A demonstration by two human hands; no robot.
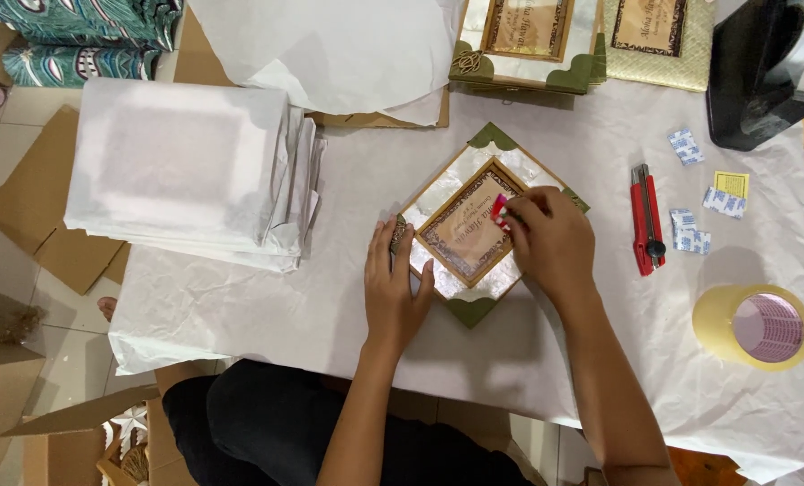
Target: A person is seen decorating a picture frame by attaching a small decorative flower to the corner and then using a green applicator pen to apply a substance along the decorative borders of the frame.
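Right hand [550,236] pinches pink tool [500,209] on diamond-turned frame [474,229].

Both forearms are bare, with no sleeves, rings or watch showing on the left hand [395,290] or right hand [547,241], and dark trousers [267,414] cover the lap at the frame's bottom.

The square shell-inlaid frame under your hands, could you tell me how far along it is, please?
Done: a stack of white paper-wrapped parcels lies to the left. In hand: the left hand steadies the square shell-inlaid frame with green corners, unwrapped on white paper, while the right hand holds a small pink item over its centre. Left: two similar frames wait unwrapped at the top.
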